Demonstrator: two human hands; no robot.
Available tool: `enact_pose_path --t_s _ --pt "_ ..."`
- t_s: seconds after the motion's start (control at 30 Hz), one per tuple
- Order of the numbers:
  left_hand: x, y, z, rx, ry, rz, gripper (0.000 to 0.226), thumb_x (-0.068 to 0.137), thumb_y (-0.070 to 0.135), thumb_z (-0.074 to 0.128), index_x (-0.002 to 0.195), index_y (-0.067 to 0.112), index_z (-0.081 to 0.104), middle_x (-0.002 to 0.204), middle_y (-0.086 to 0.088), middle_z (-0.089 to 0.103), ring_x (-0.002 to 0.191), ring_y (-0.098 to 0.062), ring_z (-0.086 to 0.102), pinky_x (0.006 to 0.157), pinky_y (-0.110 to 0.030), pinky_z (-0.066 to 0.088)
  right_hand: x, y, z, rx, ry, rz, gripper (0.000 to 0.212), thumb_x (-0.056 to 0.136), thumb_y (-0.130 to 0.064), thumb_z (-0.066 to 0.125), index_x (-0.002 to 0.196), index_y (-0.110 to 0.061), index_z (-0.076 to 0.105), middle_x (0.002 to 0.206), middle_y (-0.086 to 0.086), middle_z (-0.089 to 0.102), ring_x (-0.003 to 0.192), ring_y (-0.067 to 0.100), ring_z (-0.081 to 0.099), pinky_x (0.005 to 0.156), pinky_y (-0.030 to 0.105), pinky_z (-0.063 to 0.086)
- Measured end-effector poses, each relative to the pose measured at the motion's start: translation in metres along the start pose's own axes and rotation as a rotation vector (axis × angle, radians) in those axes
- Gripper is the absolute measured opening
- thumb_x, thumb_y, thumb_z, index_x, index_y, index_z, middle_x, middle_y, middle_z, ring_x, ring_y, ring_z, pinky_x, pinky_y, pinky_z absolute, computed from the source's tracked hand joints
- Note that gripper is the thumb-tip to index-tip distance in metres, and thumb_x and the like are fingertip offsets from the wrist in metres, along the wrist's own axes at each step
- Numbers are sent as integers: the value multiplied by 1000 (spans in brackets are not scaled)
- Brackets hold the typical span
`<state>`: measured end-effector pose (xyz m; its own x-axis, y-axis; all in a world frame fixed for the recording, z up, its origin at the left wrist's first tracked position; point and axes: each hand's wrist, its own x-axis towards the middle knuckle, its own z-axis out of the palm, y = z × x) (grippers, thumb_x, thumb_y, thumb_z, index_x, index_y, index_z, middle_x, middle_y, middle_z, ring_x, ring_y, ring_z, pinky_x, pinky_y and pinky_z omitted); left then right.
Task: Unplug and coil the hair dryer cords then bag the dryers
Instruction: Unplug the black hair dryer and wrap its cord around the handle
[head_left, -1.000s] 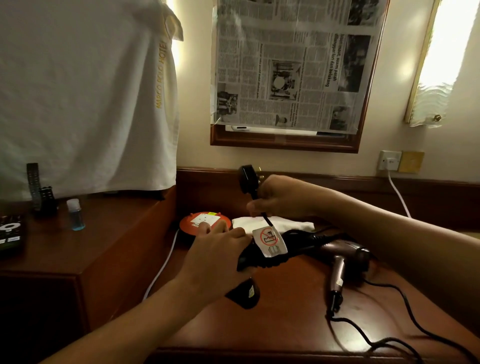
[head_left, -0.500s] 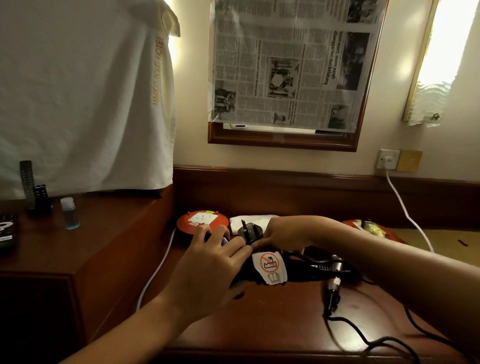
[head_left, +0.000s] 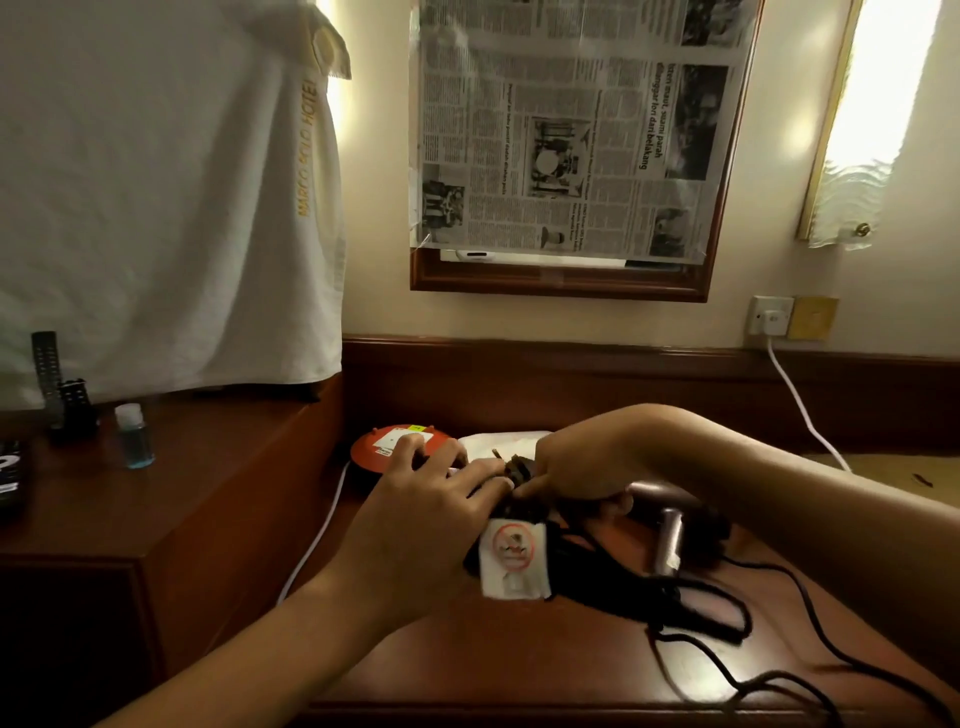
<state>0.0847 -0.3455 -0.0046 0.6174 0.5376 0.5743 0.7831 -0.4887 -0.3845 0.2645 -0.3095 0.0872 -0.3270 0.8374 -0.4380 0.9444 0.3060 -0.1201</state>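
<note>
My left hand (head_left: 421, 525) grips a black hair dryer with its coiled black cord (head_left: 613, 582) over the desk; a white warning tag (head_left: 513, 558) hangs from the cord. My right hand (head_left: 576, 467) pinches the cord's black plug (head_left: 514, 465) right above the bundle, close to my left fingers. A second, bronze hair dryer (head_left: 670, 525) lies on the desk just right of my hands, and its black cord (head_left: 810, 660) trails loose toward the front right edge.
An orange extension reel (head_left: 384, 447) with a white cable sits behind my left hand, next to a folded white cloth (head_left: 498, 441). A wall socket (head_left: 771, 314) holds a white plug. A small blue bottle (head_left: 135, 436) and remotes stand on the raised cabinet at left.
My right hand has brought the plug down from head height to the coiled bundle in my left hand. The bundle has shifted slightly toward me.
</note>
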Motion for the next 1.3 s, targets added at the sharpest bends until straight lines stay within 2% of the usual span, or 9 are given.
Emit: enact_pose_path --t_s 0.17,0.27,0.33,0.43,0.6,0.7,0.87,1.13,1.3 --pt "-7 -6 6 -186 26 -83 42 76 61 58 99 27 66 91 10 69 85 -16 61 80 -41 45 -6 -5 8 102 108 -67 59 102 -56 34 94 -11 70 69 4 65 48 9 54 51 19 45" --pt "-9 -5 5 -294 31 -183 40 72 61 57 94 29 66 85 14 68 81 -13 59 76 -39 44 -1 -4 10 109 245 -89 71 97 -67 33 91 -9 73 82 8 72 68 14 61 72 29 48" --pt "-7 -5 3 -332 9 -227 42 69 65 57 94 32 64 83 15 66 81 -11 58 76 -37 41 10 0 10 65 375 -45 68 95 -66 42 78 -6 68 73 7 65 69 17 59 68 31 45" --pt "-3 -12 4 -330 -59 -290 48 68 71 59 100 35 59 86 16 64 87 -8 56 80 -34 37 19 17 21 109 544 -225 17 98 -31 59 104 -18 68 95 -2 65 95 19 67 80 30 53" --pt "-1 -21 4 -471 -45 -359 21 63 60 53 65 45 38 61 18 48 66 -5 48 66 -29 32 8 28 60 624 455 -646 32 99 -29 59 123 -50 55 126 -23 62 120 -8 56 99 19 48" --pt "-2 -23 8 -501 -148 -381 25 63 57 61 69 40 44 65 14 55 65 -5 50 65 -28 36 18 29 80 666 503 -689 39 93 -47 59 129 -59 49 141 -26 53 135 -2 46 115 36 38" --pt "2 -20 14 -450 -241 -373 23 68 53 64 75 40 46 67 15 53 68 -4 52 68 -27 40 21 21 82 675 597 -709 31 89 -39 63 118 -46 53 121 -39 58 122 -9 53 100 13 44" --pt "6 -22 31 -397 -328 -417 33 76 49 58 107 37 54 97 14 63 106 -16 55 95 -43 40 34 22 83 734 665 -631 19 95 -29 64 108 -42 59 107 -16 69 106 -2 63 88 18 52" --pt "1 -17 44 -331 -299 -439 35 82 51 56 114 36 54 107 14 62 108 -16 51 97 -41 36 47 24 94 879 612 -579 20 94 -16 66 105 -33 64 105 -11 72 103 1 66 83 17 53"
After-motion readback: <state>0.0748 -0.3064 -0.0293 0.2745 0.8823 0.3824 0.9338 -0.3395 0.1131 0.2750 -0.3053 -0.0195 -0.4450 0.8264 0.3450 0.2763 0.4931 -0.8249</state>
